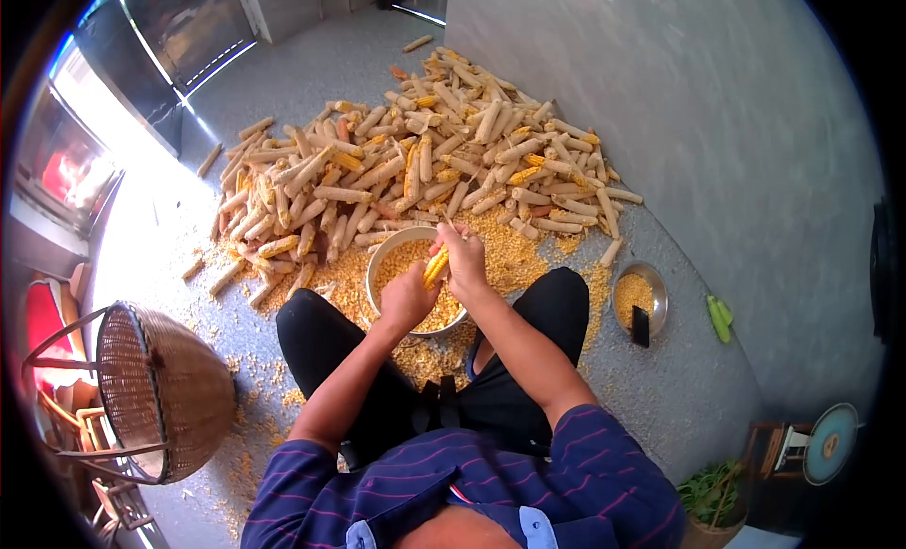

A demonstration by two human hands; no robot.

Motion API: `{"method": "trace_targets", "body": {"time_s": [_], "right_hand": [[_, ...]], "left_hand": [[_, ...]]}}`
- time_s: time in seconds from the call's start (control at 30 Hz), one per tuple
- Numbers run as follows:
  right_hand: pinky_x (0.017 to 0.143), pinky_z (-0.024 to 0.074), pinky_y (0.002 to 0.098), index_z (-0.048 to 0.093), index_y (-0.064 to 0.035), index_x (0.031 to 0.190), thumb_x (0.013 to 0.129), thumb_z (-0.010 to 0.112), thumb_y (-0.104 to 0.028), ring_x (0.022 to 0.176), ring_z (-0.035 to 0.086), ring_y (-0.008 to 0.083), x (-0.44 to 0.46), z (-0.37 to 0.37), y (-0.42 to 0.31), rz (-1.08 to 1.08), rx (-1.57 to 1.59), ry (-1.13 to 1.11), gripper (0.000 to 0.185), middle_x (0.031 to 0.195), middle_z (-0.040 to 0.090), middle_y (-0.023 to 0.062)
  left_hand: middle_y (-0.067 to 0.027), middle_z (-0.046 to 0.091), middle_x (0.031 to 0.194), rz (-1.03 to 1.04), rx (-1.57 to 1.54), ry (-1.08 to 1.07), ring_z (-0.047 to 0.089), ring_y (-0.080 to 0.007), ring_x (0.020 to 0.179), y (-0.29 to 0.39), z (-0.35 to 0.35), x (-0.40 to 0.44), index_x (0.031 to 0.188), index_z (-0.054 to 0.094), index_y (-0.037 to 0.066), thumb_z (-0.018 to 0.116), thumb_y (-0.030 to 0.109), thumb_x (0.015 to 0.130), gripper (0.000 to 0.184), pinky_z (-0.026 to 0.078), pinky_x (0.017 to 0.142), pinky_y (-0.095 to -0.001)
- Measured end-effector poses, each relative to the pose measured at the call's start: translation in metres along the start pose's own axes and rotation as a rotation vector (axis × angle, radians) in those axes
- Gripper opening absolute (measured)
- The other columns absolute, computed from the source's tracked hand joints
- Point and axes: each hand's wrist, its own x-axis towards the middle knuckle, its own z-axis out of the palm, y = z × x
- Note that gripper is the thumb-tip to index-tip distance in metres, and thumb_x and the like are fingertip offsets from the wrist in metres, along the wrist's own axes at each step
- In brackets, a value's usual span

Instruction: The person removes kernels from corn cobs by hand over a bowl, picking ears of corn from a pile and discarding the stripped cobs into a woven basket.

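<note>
Between my two hands is a yellow corn cob (436, 267), tilted, with kernels on it. My left hand (407, 298) is closed round its lower end. My right hand (462, 258) grips the upper part, its fingers partly hidden behind the cob. Both hands are over a pale round basin (377, 259) that holds loose yellow kernels. More kernels (514, 253) lie spread on the floor around the basin. Just beyond it rises a large heap of mostly stripped cobs (377, 171), a few still yellow.
A wicker basket (193, 398) lies on its side at the left. At the right are a metal bowl (658, 289) of kernels with a dark object (641, 327) at its edge, green vegetables (719, 318) by the wall, and a leafy plant (713, 492). My bent knees flank the basin.
</note>
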Motion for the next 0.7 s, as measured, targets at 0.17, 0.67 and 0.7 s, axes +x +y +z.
{"method": "trace_targets", "body": {"time_s": [0.17, 0.67, 0.7], "right_hand": [[0.069, 0.0464, 0.0319, 0.054, -0.0092, 0.081, 0.089, 0.066, -0.025, 0.058, 0.050, 0.0135, -0.003, -0.010, -0.016, 0.242, 0.329, -0.423, 0.022, 0.060, 0.050, -0.0002], [0.059, 0.0485, 0.0291, 0.045, -0.0040, 0.091, 0.081, 0.066, -0.004, 0.055, 0.052, 0.0136, -0.002, 0.000, 0.023, 0.094, 0.071, -0.006, 0.023, 0.065, 0.051, 0.0043], [0.059, 0.0488, 0.0290, 0.045, -0.0030, 0.096, 0.080, 0.067, -0.004, 0.058, 0.055, 0.0142, -0.005, 0.003, 0.031, -0.007, -0.059, 0.059, 0.027, 0.070, 0.053, 0.0050]], "left_hand": [[-0.0019, 0.046, 0.058, -0.425, -1.302, -0.628, 0.043, -0.0111, 0.042, 0.008, -0.031, -0.002, 0.086, 0.052, 0.006, 0.069, 0.018, 0.081, 0.021, 0.033, 0.038, -0.0239], [-0.0272, 0.065, 0.087, -0.240, -0.096, -0.157, 0.062, -0.0441, 0.082, 0.018, -0.010, -0.006, 0.104, 0.058, 0.000, 0.060, 0.021, 0.083, 0.030, 0.049, 0.072, -0.0502], [-0.0263, 0.065, 0.086, -0.251, -0.001, -0.162, 0.064, -0.0421, 0.080, 0.016, -0.010, -0.004, 0.105, 0.057, -0.001, 0.060, 0.021, 0.083, 0.031, 0.049, 0.072, -0.0494]]}}
